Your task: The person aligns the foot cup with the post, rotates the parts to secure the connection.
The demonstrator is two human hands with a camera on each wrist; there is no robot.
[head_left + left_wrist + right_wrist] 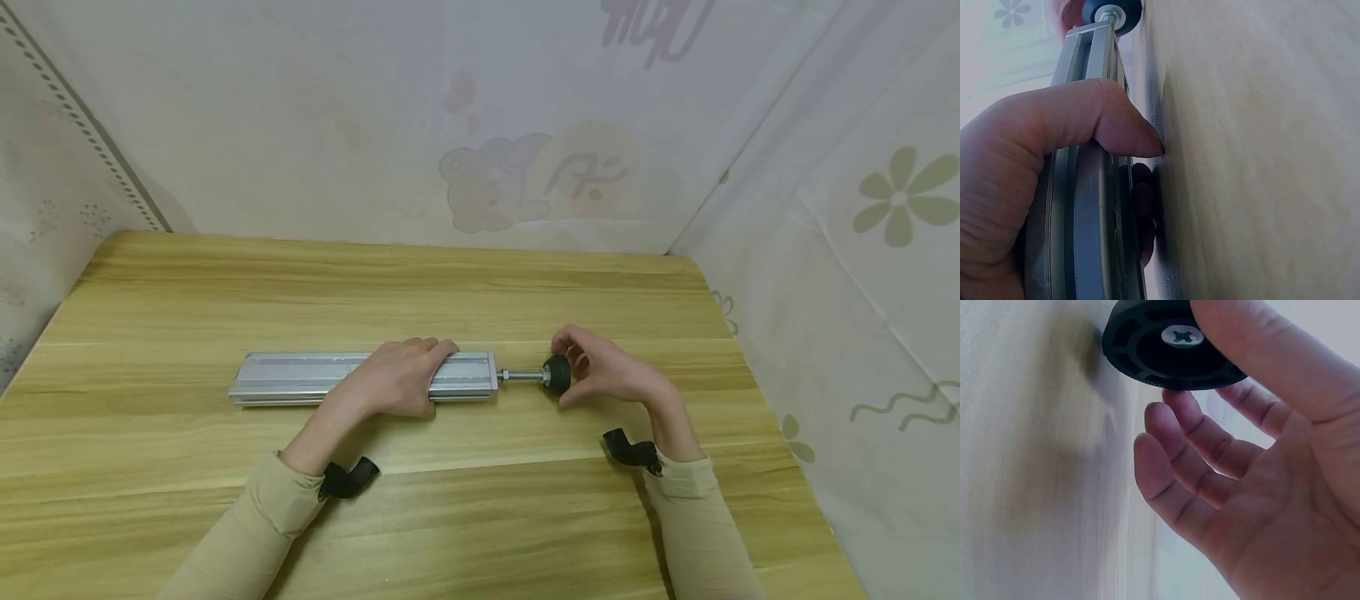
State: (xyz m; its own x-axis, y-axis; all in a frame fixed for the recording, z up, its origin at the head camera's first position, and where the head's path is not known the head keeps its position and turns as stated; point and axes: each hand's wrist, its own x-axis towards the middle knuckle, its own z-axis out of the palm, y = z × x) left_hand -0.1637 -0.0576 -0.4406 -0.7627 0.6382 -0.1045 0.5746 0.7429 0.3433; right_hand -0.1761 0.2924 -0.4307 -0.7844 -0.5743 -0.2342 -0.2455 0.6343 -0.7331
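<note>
A silver aluminium extrusion profile (288,371) lies lengthwise across the wooden table. From its right end sticks a threaded rod (525,376) with a nut on it, carrying a black round levelling foot (556,375). My left hand (397,379) grips the profile near its right end, thumb on the near side and fingers over the far side. At the foot, my right hand (611,371) holds the rim between thumb and index finger. The right wrist view shows the foot's ribbed underside (1147,362) with a cross-head screw; the other fingers are loosely bent below it.
The wooden table (465,533) has rounded back corners. A pale printed cloth (300,125) hangs behind it and along both sides. Black curved mounts (351,479) sit at both wrists, close to the tabletop.
</note>
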